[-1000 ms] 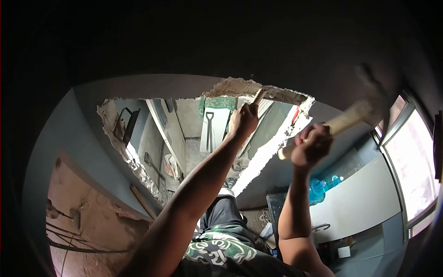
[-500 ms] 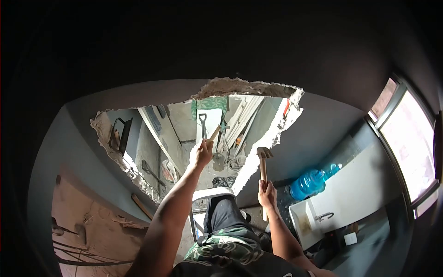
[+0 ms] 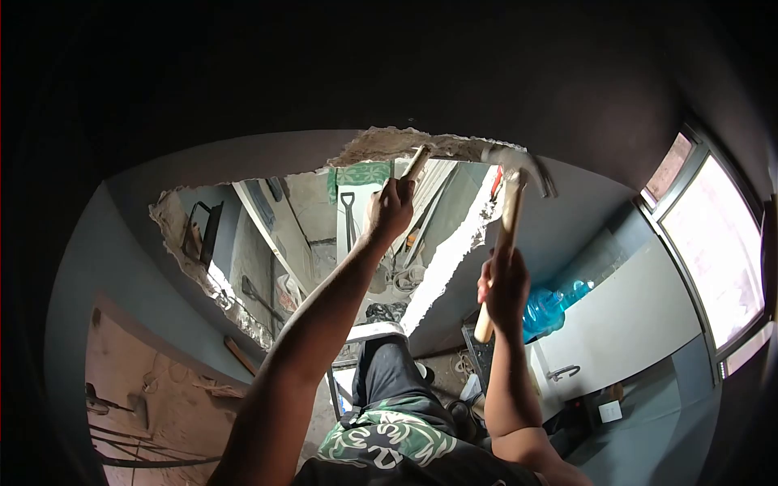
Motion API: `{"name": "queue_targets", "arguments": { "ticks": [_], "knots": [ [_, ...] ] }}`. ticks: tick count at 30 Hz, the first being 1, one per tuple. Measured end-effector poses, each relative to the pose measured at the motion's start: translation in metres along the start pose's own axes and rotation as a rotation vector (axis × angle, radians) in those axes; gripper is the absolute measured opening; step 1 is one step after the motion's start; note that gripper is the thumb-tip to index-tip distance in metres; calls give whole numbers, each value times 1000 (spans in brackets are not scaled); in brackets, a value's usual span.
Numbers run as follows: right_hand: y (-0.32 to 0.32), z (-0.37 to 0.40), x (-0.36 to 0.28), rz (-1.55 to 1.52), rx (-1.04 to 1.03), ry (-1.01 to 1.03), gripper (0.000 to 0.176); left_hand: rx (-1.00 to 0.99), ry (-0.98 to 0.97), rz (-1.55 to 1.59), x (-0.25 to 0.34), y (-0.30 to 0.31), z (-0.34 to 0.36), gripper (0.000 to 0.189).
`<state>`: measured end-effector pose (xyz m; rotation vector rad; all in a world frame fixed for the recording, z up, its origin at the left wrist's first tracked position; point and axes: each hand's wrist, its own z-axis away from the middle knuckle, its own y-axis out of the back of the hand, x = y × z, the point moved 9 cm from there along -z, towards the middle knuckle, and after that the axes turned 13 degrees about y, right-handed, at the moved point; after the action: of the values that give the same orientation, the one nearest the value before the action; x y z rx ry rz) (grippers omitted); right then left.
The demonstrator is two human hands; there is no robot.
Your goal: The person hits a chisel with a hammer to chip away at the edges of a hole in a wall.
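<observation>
My left hand (image 3: 391,209) is closed around a short tool with a light shaft (image 3: 416,164), whose upper end is near the top edge of a jagged wall opening (image 3: 381,146). The tool's exact kind is unclear. My right hand (image 3: 506,285) grips the wooden handle of a claw hammer (image 3: 510,212). The hammer's head, slightly blurred, is raised near the opening's upper right corner, to the right of the left-hand tool and apart from it.
Through the opening are a shovel handle (image 3: 348,219), a green patterned cloth (image 3: 362,173) and leaning boards. Blue water bottles (image 3: 545,312) and a white sink counter (image 3: 620,312) stand at right, near a bright window (image 3: 717,251). A white ledge (image 3: 375,330) is by my leg.
My left hand has moved up and right with its tool, to the opening's upper edge. My right hand has raised the hammer up and to the right.
</observation>
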<state>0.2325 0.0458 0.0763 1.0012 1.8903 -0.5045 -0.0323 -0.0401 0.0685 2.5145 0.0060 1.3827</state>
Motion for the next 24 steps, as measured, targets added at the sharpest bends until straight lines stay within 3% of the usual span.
{"name": "queue_targets", "arguments": {
  "ticks": [4,7,12,14,15,17,19,20,21,23,24],
  "knots": [
    [-9,-35,-67,18,109,424,33,18,62,-49,15,12,-1,33],
    [-28,-40,-105,-163,169,440,33,19,97,-75,12,12,1,32],
    [-52,-47,-61,-219,195,560,27,32,53,-85,14,14,8,34],
    [-61,-48,-20,336,171,677,21,24,95,-84,7,12,4,38],
    [-67,-56,30,343,85,553,17,29,101,-82,6,13,5,38],
    [-88,-56,53,630,-120,406,13,-19,181,-76,0,9,2,43],
    [-72,-54,53,625,-93,574,7,-17,199,-102,-6,2,-8,43],
    [-74,-49,28,822,-129,708,9,-19,72,-173,6,2,-12,41],
    [-56,-60,55,597,-106,323,17,-37,-50,-249,11,-5,-10,40],
    [-37,-55,4,304,26,506,10,-5,-45,-260,11,-8,-14,38],
    [-35,-46,-38,290,136,640,15,-67,36,-193,9,-8,-14,34]
  ]
}}
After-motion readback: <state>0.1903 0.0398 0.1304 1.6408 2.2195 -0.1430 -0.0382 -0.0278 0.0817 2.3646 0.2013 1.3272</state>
